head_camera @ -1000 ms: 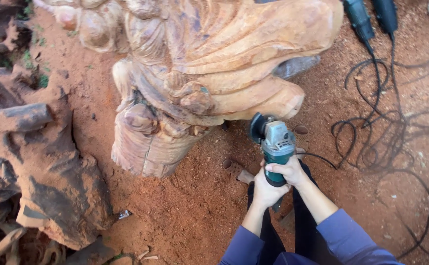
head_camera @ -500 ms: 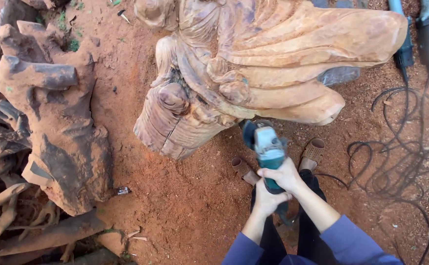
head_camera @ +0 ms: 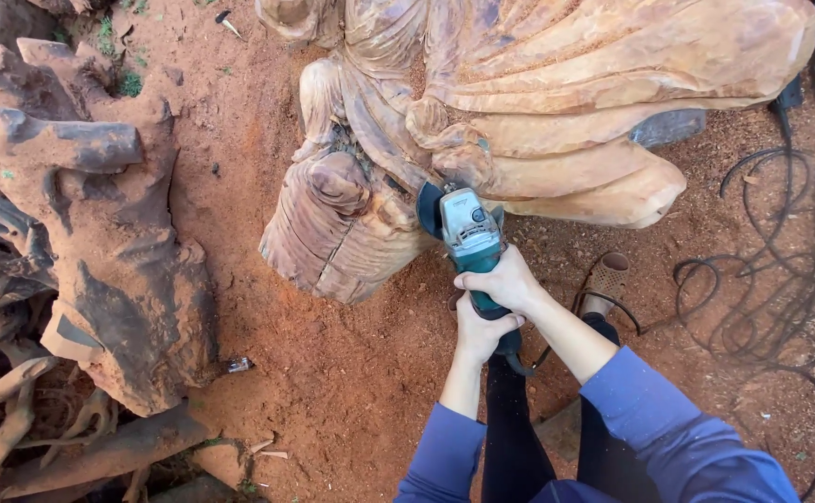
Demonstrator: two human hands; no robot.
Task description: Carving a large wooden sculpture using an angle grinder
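A large carved wooden sculpture (head_camera: pixel 556 102) with folded, flowing shapes lies on red dirt across the top of the view. I hold a teal angle grinder (head_camera: pixel 471 233) with both hands. Its disc guard rests against the sculpture's lower carved edge. My right hand (head_camera: pixel 505 279) wraps the grinder body just behind the head. My left hand (head_camera: pixel 482 333) grips the rear of the handle below it. Blue sleeves cover both my forearms.
A big reddish tree stump with roots (head_camera: pixel 91 251) stands at the left. Black power cables (head_camera: pixel 761 279) coil on the dirt at the right. A sandalled foot (head_camera: pixel 605 279) shows beside my arms. Red sawdust-covered ground (head_camera: pixel 333 373) lies between stump and sculpture.
The view has shifted so the sculpture sits further right and higher. The grinder has moved up against the carved edge, with both hands still on it.
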